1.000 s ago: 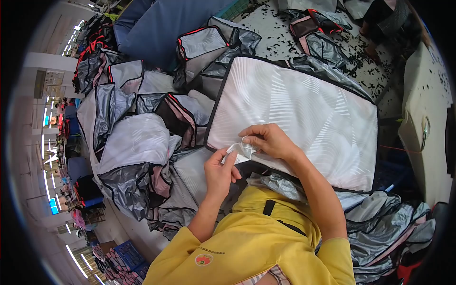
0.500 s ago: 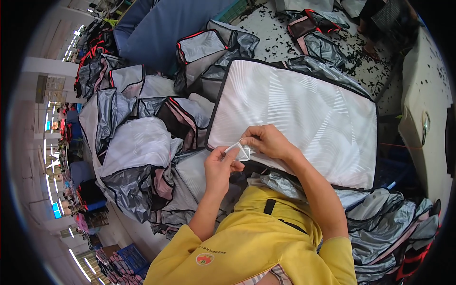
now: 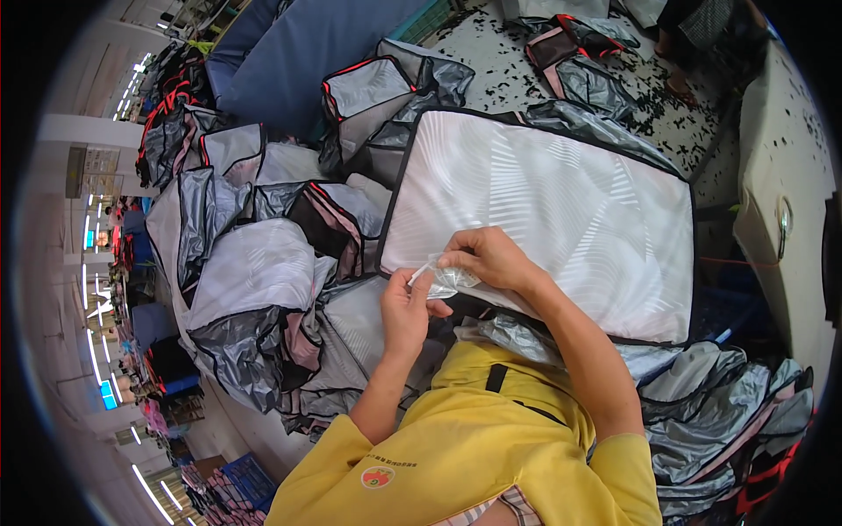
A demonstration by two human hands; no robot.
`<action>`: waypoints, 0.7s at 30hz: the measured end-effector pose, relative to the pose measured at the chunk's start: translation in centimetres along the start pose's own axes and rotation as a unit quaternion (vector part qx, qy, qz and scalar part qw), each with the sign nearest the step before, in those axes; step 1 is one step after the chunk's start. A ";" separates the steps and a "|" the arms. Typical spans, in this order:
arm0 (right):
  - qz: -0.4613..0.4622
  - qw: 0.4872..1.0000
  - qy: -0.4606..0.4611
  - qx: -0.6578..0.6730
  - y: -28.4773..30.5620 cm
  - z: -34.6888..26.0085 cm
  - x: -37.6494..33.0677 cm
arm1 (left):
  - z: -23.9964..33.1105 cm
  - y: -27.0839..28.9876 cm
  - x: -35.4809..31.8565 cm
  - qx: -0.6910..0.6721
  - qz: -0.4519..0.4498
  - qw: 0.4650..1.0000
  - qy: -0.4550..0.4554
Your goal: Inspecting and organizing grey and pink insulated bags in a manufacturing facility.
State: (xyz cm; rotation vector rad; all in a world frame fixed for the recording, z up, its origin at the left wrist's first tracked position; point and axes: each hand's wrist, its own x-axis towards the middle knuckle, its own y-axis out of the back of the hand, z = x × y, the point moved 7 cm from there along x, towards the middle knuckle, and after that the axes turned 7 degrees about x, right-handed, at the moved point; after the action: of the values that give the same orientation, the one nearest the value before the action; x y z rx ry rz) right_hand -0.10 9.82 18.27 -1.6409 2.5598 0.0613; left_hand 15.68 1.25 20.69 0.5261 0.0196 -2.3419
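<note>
Between my hands is a small clear plastic bag (image 3: pixel 451 277), crinkled and shiny. My left hand (image 3: pixel 409 302) pinches its left edge with thumb and finger. From the right, my right hand (image 3: pixel 488 259) grips the top of the bag with closed fingers. What lies inside the bag is too small to make out. Beneath and beyond my hands lies a large, pale patterned rectangular fabric bag (image 3: pixel 553 219) with black edging. My right wrist is over its near edge.
Several silver-lined fabric bags (image 3: pixel 254 272) are heaped on the left, and more silvery pieces (image 3: pixel 710 430) are piled at the lower right. A pale table edge (image 3: pixel 772 184) stands at the right. Black scraps litter the floor (image 3: pixel 491 57). Another person's foot (image 3: pixel 680 88) shows at the top right.
The small plastic bag looks more spread out between my fingers, and its folded shape has opened somewhat. My hands stay almost in place.
</note>
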 end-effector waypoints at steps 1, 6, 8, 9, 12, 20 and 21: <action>0.002 1.000 0.005 0.000 0.1 0.0 0.0 | -0.1 0.0 0.0 -0.005 0.000 1.000 0.006; -0.003 0.992 -0.063 0.109 0.6 1.5 -0.2 | -0.2 0.0 0.0 -0.008 0.008 1.000 0.016; -0.034 0.986 -0.003 0.161 0.7 0.7 -0.4 | -0.3 0.0 -0.1 -0.001 0.020 1.000 0.023; -0.034 0.986 -0.003 0.161 0.9 0.8 -0.7 | -0.2 -0.1 -0.1 -0.007 0.012 1.000 0.016; -0.064 0.987 0.037 0.143 1.1 0.2 -1.4 | -0.5 -0.1 -0.2 -0.023 0.023 0.999 0.019; -0.060 0.984 -0.059 0.156 0.8 1.0 -1.8 | -1.1 0.1 -0.5 -0.080 0.027 0.996 0.030; -0.064 0.983 -0.061 0.162 0.7 0.9 -1.8 | -1.0 0.0 -0.5 -0.083 0.021 0.996 0.025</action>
State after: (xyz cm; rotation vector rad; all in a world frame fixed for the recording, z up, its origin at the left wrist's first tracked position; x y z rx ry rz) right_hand 0.03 11.84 17.55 -1.6139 2.2280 -0.2437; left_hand 16.38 1.72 19.93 0.4965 0.2231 -2.2620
